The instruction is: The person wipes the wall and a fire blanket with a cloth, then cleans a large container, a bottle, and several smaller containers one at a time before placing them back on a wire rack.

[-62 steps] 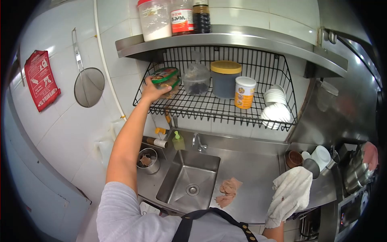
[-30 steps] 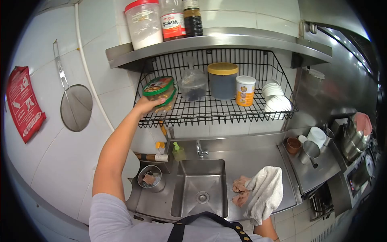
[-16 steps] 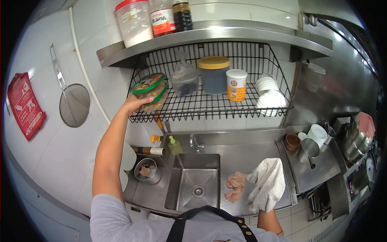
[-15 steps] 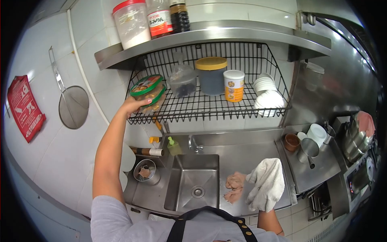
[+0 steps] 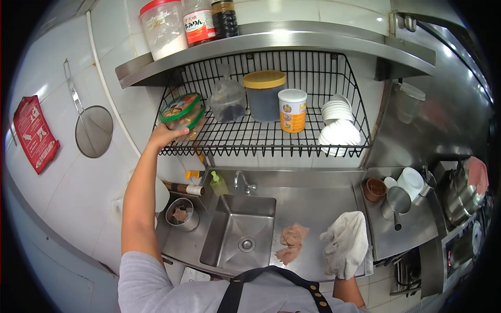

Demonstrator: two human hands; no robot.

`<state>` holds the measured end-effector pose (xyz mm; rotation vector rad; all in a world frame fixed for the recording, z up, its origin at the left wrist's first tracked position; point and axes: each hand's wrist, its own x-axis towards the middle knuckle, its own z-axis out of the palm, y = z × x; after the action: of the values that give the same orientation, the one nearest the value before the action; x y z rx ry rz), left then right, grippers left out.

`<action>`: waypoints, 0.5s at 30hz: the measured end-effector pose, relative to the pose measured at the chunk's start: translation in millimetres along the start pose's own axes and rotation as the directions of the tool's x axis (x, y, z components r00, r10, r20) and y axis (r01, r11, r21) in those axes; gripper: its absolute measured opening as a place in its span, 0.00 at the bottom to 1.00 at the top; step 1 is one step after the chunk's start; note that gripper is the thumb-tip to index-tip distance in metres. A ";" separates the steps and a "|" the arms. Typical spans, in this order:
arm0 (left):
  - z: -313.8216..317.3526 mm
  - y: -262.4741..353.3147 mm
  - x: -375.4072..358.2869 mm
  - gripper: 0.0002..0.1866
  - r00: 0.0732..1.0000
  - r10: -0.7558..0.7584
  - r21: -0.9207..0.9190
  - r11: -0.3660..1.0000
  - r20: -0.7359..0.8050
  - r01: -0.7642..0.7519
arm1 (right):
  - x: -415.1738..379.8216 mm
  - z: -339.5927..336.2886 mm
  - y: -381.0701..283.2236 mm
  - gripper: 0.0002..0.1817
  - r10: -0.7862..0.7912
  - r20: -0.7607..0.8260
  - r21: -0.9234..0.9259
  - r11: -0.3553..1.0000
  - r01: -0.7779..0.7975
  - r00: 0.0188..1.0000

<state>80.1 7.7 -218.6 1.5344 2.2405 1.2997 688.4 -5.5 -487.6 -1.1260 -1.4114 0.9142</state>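
My left hand grips the front of the green-lidded plastic containers at the left end of the black wire rack. My thumb lies along the near side; the other fingers are mostly hidden. Beside them on the rack are a knotted clear bag with dark contents, a yellow-lidded tub, an orange and white can and stacked white bowls. Low on the right, my right hand holds a white towel, which covers its fingers. A crumpled pinkish cloth lies on the steel counter nearby.
Below the rack are a sink, a faucet, a soap bottle and a metal pot. A steel shelf with jars and bottles overhangs the rack. A saucepan stands at right; a strainer hangs left.
The view has shifted slightly, so the rack and sink appear further left. My left hand stays on the green-lidded containers. The white towel hangs in a more bunched shape around my right hand.
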 end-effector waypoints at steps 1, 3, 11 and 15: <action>-1.0 2.3 -4.9 0.53 1.000 -0.007 0.002 1.000 -0.002 0.007 | 2.3 -0.9 3.2 0.25 0.002 0.007 -0.001 1.000 -0.002 1.000; -3.4 13.9 -13.1 0.52 0.983 -0.059 0.080 0.994 -0.176 0.074 | 6.7 -2.9 11.8 0.24 0.140 0.057 0.570 0.808 -0.147 0.989; -6.1 -9.5 -51.9 0.38 0.848 0.112 0.252 0.967 -0.518 0.026 | 10.6 -8.9 12.6 0.26 0.076 0.290 0.786 0.550 -0.283 0.954; 32.9 -53.7 -30.5 0.41 0.735 0.340 0.186 0.940 -0.587 -0.286 | 1.5 9.6 1.3 0.27 -0.023 0.253 0.506 0.855 -0.112 0.967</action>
<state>74.7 -4.2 -287.4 1.7723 2.4744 2.0926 679.1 -3.3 -489.8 -0.6482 -1.2254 1.4108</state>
